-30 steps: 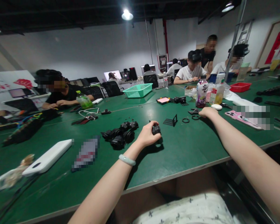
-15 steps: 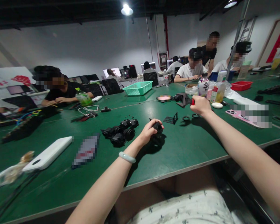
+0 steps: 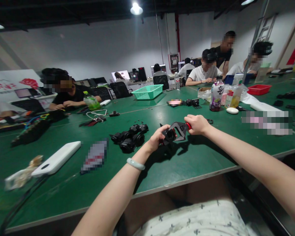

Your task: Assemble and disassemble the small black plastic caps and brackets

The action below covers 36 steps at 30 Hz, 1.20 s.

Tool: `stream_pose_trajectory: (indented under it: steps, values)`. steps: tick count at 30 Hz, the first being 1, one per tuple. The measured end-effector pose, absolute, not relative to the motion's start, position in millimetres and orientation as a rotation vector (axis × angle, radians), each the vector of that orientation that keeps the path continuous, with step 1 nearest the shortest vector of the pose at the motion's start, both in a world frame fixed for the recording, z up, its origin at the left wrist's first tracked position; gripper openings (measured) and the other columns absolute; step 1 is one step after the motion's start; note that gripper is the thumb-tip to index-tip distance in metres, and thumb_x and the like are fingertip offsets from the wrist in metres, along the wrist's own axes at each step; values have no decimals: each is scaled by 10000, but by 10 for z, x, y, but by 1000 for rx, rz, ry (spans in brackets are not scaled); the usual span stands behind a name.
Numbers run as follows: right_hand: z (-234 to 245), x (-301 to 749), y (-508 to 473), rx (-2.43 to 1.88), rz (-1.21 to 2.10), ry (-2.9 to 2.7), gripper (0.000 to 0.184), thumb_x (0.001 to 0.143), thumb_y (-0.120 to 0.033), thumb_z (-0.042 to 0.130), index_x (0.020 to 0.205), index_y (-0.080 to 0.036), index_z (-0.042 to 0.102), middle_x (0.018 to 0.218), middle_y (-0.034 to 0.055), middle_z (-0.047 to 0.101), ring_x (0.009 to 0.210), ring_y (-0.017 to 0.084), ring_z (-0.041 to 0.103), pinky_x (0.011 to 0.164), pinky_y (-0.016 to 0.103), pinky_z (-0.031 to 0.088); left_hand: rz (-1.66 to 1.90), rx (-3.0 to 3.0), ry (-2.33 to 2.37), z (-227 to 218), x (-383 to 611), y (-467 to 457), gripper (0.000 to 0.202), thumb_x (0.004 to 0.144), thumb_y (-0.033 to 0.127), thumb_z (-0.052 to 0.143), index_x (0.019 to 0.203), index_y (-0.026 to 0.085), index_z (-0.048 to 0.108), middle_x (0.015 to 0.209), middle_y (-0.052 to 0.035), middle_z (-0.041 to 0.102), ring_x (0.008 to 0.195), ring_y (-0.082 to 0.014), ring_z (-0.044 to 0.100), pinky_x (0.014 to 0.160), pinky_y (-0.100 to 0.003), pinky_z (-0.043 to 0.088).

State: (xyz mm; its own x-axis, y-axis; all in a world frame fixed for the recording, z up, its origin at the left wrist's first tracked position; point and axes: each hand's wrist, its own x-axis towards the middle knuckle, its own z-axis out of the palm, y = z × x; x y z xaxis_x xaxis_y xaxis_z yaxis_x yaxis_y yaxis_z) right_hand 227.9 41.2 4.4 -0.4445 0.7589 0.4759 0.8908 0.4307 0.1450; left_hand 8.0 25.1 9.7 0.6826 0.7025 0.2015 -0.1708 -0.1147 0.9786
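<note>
My left hand (image 3: 159, 137) is closed around a black part with a round opening (image 3: 169, 135), held just over the green table (image 3: 186, 164). In my right hand (image 3: 198, 124) is an adjustable wrench (image 3: 179, 131) with dark wide jaws and a red handle. Its jaws are beside the black part, at the opening's right; whether they touch it I cannot tell. A cluster of black parts (image 3: 129, 139) lies left of my left hand. Beyond my right wrist sits a small black ring (image 3: 209, 121), partly covered.
A white power bank-like block (image 3: 57, 159) with a black cable lies at left. Farther back stand a green basket (image 3: 147, 92), a purple-labelled bottle (image 3: 216, 95) and a red tray (image 3: 259, 89). A white oval object (image 3: 232, 110) lies at right. Other people sit around the table.
My right hand has brought the wrench leftward and nearer, from the table's back right to the black part in my left hand. My left hand keeps its hold.
</note>
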Motion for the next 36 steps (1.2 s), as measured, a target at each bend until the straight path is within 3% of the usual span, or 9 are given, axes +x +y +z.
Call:
stream_pose_trajectory:
  steps: [9,16,23,36]
  values:
    - [33,2216,388,-1444,-505,-2305,163,631,-241,432,766,-180,499,757,37,529,609,151,487,493,244,217,874,1633,517,109,102,220,458,508,255,402,929,109,509,863,-75,592,808,-238,514,690,-308,373]
    - [-7,2131,364,-1397,-464,-2310,126,636,-228,425,739,-183,483,736,28,532,618,147,488,502,239,237,991,1595,559,73,93,224,417,503,237,385,882,119,509,789,-43,551,740,-191,482,611,-266,372]
    - [-47,2115,347,-1416,-403,-2321,140,629,-219,436,748,-181,498,743,36,541,655,155,495,521,238,254,911,1576,575,23,102,231,453,502,237,399,927,119,501,758,-38,540,662,-165,477,549,-240,360]
    - [-26,2052,315,-1454,-307,-2348,179,618,-186,460,778,-188,542,773,39,551,690,162,513,556,226,304,909,1578,600,94,131,151,479,501,264,403,947,116,494,786,-52,549,696,-187,488,558,-252,364]
